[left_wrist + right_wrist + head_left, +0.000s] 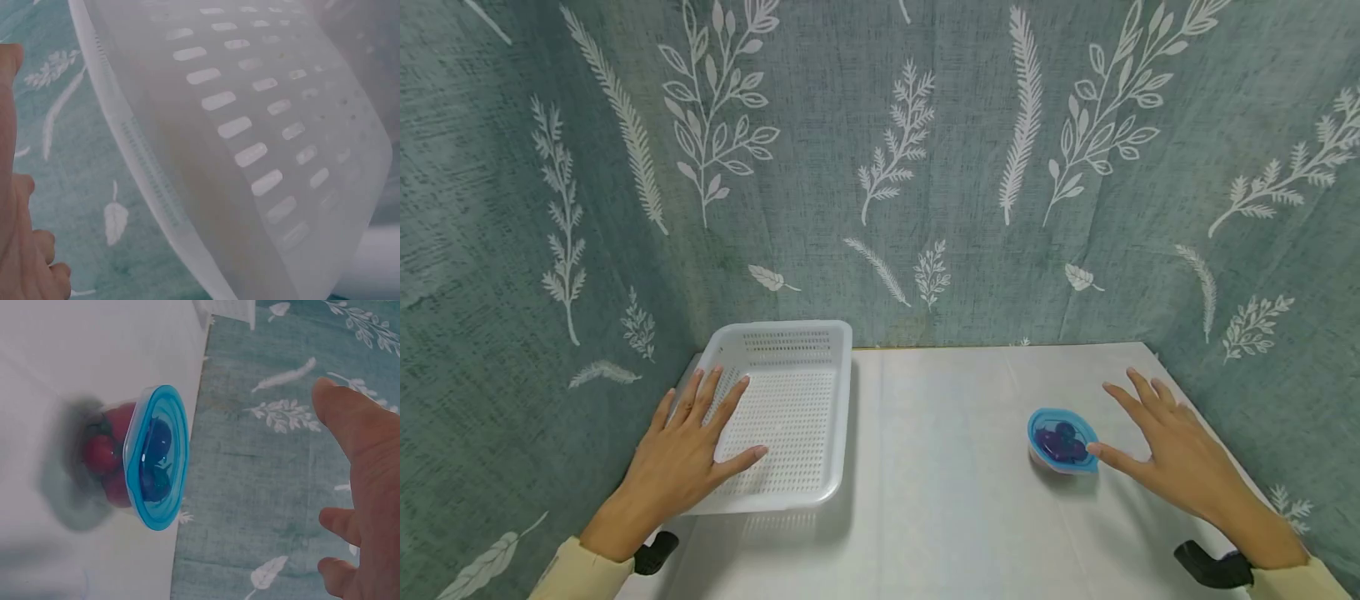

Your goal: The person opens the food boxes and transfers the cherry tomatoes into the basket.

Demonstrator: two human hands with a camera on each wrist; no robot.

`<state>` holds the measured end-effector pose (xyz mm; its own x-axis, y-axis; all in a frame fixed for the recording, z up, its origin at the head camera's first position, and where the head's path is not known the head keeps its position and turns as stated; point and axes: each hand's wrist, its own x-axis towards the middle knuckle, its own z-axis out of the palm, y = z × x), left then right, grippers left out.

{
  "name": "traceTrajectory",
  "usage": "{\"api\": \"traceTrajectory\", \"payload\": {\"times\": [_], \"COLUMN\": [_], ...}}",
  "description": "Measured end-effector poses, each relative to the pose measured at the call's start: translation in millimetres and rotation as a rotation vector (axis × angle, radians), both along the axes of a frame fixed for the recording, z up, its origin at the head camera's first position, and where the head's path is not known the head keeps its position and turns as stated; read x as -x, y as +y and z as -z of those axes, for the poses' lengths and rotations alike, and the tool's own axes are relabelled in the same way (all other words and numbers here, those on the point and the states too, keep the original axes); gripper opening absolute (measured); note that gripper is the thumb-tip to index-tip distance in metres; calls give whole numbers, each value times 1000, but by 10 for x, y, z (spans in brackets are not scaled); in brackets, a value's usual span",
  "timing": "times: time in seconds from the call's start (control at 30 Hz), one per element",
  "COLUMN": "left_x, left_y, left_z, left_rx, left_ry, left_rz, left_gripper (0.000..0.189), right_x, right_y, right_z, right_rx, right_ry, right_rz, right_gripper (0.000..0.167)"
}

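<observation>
A white perforated plastic basket (790,408) stands on the left of the table. My left hand (681,458) hovers over its left side, fingers spread and straight, holding nothing; the left wrist view shows the basket's slotted wall (250,125) beside the fingers. On the right sits a small clear container with a translucent blue lid (1063,437). Through its side in the right wrist view show several small red tomatoes (103,453), which look purple through the lid. My right hand (1183,454) is just right of the container, fingers spread, thumb tip close to the lid's rim, holding nothing.
The white table (940,467) has a back edge along a green leaf-patterned curtain (962,167), which also closes off the left and right sides. Dark straps (1213,567) circle both wrists below the cream sleeves.
</observation>
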<state>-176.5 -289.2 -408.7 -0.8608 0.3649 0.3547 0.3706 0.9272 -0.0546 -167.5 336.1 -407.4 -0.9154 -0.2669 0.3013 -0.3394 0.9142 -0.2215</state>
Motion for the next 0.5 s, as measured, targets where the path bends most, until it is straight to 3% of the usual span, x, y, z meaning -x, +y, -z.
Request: {"api": "traceTrajectory", "payload": {"times": [0.2,0.4,0.5], "left_x": [4,32,57], "left_y": [22,143,213], "left_z": [5,-39,-64], "left_rx": [-20,-86,-137], "left_ry": [-5,-7,36], "left_rz": [1,18,56], "left_gripper": [97,87,77], "right_x": [-19,-5,0], "right_y": [-19,7,31], "right_z": [9,116,212], "right_rx": [33,195,279], "right_ry": [-82,-166,-197], "right_rz": [26,19,16], "right_gripper": [92,87,84]}}
